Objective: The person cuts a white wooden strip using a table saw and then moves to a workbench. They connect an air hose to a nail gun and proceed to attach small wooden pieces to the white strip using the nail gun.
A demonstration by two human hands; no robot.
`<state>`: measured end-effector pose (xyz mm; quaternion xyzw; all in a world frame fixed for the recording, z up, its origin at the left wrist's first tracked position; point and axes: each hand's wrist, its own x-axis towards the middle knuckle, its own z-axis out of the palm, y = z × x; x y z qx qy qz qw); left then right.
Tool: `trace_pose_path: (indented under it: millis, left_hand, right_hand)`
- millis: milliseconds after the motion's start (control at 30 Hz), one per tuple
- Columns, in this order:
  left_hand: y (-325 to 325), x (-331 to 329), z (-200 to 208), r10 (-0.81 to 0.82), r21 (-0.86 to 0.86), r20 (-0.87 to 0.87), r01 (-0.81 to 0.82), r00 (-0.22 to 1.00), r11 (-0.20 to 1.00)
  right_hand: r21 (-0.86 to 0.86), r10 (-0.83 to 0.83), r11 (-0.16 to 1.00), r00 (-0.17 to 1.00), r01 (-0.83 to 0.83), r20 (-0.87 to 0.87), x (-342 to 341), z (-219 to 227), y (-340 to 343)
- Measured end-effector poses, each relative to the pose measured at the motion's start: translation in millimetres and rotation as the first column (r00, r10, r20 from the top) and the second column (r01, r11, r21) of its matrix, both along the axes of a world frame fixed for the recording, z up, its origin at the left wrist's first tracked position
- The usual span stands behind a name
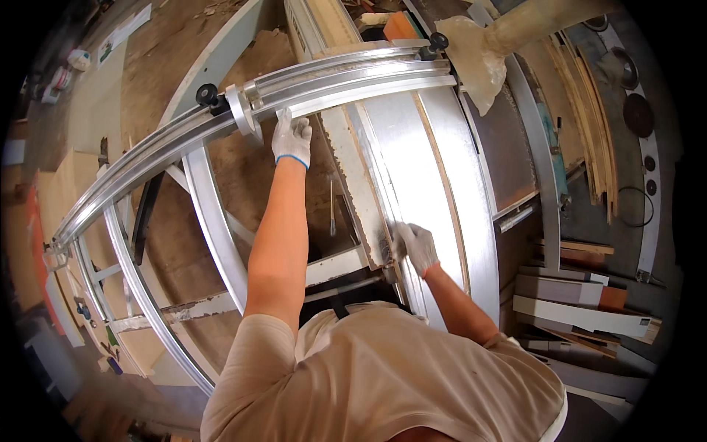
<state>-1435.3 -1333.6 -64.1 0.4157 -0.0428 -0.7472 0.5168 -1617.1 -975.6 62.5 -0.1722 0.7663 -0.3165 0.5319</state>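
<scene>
My left hand [292,138], in a pale work glove with a blue cuff, reaches forward to a long silver metal fence [353,82]. Its fingers are bent around the left end of a narrow whitish strip [368,97] lying along the fence's near side. My right hand [417,247], gloved with a red cuff, rests low over the silver sliding table [460,199] of a machine. Its fingers curl toward the table's left part; what they grip, if anything, is hidden.
Black knobs [207,94] and a round metal stop stand on the fence. An open metal frame [213,214] extends left. A beige duct [508,37] hangs at far right. Stacked boards [582,313] lie at right, with round blades [638,116] beyond.
</scene>
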Motion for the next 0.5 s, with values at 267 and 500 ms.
trace_pose_path:
  millis: [267,500]
  left_hand:
    - [79,28,12,0.109,-0.058,-0.138,-0.118,0.984,0.991]
    - [288,164,193,0.033,0.063,0.985,0.526,-0.171,0.848]
  right_hand:
    - [-0.028,0.04,0.999,0.982,-0.035,0.187,38,-6,86]
    - [-0.007,0.527,0.848,0.843,-0.53,0.11,109,-42,129]
